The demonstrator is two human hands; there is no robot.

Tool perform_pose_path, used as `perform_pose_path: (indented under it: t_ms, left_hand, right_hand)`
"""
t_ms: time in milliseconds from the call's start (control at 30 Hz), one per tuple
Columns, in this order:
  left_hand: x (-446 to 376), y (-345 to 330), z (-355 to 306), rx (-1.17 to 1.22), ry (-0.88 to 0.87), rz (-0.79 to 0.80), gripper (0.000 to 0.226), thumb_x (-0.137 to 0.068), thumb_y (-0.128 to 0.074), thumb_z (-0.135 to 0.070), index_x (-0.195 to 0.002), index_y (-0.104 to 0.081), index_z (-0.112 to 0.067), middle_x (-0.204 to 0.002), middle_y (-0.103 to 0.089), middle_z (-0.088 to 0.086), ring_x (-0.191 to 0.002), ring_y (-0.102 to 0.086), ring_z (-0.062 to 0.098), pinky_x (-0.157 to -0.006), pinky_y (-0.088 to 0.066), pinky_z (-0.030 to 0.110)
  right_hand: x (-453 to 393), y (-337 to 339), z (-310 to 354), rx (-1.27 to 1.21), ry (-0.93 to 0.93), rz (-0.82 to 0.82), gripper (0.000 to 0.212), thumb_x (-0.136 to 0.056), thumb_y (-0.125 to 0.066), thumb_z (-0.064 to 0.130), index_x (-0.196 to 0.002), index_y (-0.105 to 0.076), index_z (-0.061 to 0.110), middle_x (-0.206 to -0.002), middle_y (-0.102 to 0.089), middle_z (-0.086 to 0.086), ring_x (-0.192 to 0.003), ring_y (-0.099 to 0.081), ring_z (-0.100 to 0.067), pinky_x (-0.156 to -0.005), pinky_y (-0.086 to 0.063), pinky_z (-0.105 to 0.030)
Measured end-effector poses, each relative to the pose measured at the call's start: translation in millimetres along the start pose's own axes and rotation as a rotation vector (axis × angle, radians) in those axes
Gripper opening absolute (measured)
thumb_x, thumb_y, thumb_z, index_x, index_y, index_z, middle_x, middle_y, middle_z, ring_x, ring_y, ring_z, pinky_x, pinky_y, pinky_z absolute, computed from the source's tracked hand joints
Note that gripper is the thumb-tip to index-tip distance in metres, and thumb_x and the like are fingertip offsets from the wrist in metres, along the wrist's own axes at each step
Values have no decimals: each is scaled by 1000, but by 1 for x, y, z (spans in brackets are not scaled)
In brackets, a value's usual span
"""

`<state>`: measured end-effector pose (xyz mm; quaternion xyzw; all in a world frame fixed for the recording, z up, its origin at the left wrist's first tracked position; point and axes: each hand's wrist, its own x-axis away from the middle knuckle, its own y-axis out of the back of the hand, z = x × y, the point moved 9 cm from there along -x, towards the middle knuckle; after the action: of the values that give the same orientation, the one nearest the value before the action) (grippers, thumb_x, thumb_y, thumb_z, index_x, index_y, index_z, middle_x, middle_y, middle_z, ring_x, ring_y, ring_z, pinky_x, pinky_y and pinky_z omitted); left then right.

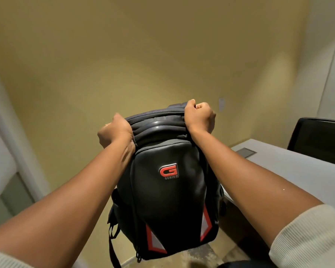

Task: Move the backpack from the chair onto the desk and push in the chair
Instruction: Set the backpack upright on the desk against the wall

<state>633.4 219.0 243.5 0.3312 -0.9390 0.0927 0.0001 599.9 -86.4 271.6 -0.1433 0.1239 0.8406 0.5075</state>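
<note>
Both hands grip the top of the black backpack (168, 192), the left hand (115, 132) clamped on its left upper edge, the right hand (200, 115) fisted around what may be the top handle. The backpack hangs upright in the air, left of the pale worktop (290, 167). A black chair back (317, 136) shows beyond the worktop.

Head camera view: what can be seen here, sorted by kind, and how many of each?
Hands: 2, the left hand and the right hand, both gripping the top of the bag
Backpacks: 1, a black backpack with red trim, held up in the air
Desks: 1, a pale desk at right
Chairs: 1, a dark chair behind the desk
Total: 5
</note>
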Motion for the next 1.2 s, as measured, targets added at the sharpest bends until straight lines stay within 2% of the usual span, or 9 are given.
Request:
perform_pose_path:
  t_ms: [333,433,533,600,733,800,867,1033,1200]
  left_hand:
    - [-96,-132,28,39,25,166,28,-78,-55,-27,-55,-52,-12,-59,-54,-2,-50,-46,23,-59,-42,32]
    - [-116,-173,44,64,38,202,34,-79,-55,-28,-51,-45,-12,-55,-49,-1,-46,-37,22,-54,-37,32]
    - [-130,-220,65,86,72,261,37,-80,-55,-27,-50,-39,-13,-52,-44,0,-46,-34,23,-51,-34,31]
    - [-135,-257,83,103,117,313,38,-82,-56,-25,-51,-38,-14,-52,-43,-1,-45,-34,22,-49,-32,30]
    - [-139,-327,118,134,209,377,36,-86,-55,-24,-55,-40,-14,-54,-47,-1,-49,-44,24,-50,-39,32]
    - [-140,-359,139,119,268,414,33,-86,-55,-27,-57,-46,-14,-58,-56,1,-54,-57,28,-54,-52,36]
    - [-141,-392,156,106,315,456,32,-86,-54,-27,-58,-46,-14,-59,-56,1,-55,-57,26,-55,-52,35]
    - [-136,-464,190,97,467,542,27,-88,-55,-27,-65,-52,-12,-65,-60,1,-60,-62,24,-60,-54,33]
    - [-132,-544,223,32,566,638,27,-88,-56,-29,-67,-50,-13,-63,-56,0,-55,-53,19,-58,-47,29]
  right_hand:
    - [-76,-85,-33,61,-30,-126,36,-90,-50,37,-61,-44,16,-64,-53,0,-71,-50,-31,-62,-34,-32]
    - [-103,-107,-51,73,-60,-147,34,-87,-51,38,-62,-43,17,-61,-48,3,-67,-48,-28,-58,-35,-34]
    - [-133,-128,-74,111,-109,-148,34,-84,-53,41,-62,-41,19,-63,-47,5,-70,-47,-26,-81,-41,-38]
    - [-159,-143,-91,166,-154,-127,32,-82,-54,45,-65,-46,19,-69,-52,4,-76,-51,-26,-90,-35,-42]
    - [-215,-181,-130,203,-261,-68,43,-64,-57,52,-90,-62,18,-94,-65,-3,-98,-59,-33,-95,-47,-51]
    - [-241,-192,-150,242,-308,-51,59,-62,-56,49,-110,-61,16,-108,-65,-6,-109,-55,-33,-95,-48,-53]
    - [-264,-201,-164,251,-331,-49,64,-66,-57,45,-122,-56,14,-116,-61,-7,-117,-49,-32,-97,-46,-53]
    - [-321,-217,-195,340,-370,-55,56,-73,-56,40,-121,-53,11,-122,-55,-11,-124,-36,-32,-97,-44,-55]
    - [-388,-227,-235,394,-445,-148,52,-79,-61,34,-124,-53,9,-130,-48,-12,-124,-38,-33,-96,-47,-49]
